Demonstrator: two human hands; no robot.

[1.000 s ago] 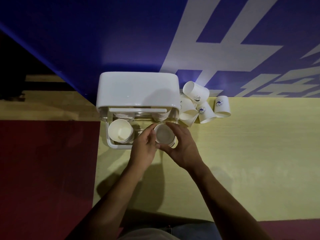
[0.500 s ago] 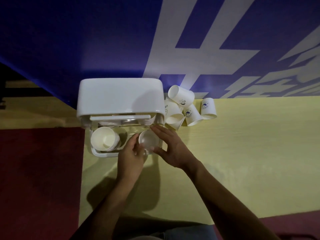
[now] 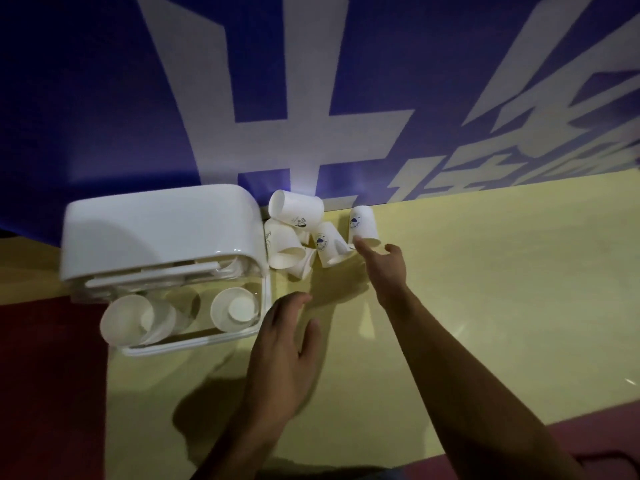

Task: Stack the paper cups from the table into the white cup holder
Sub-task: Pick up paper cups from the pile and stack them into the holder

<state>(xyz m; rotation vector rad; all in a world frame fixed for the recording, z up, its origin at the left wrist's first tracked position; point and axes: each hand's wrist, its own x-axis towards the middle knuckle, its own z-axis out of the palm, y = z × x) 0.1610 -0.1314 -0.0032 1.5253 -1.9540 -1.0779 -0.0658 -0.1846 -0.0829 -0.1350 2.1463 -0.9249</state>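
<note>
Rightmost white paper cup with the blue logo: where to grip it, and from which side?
Pinch the rightmost white paper cup with the blue logo across its side wall near the wide rim, coming from the near side. The rim points toward the right hand, its right flank is free, and another paper cup lies close on its left.

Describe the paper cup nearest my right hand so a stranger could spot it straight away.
Start at the white cup holder at the left of the yellow table; a heap of paper cups lies just right of it. The one meant is the rightmost cup, slightly apart rather than leaning on the others, with the right hand reaching to its rim.
</note>
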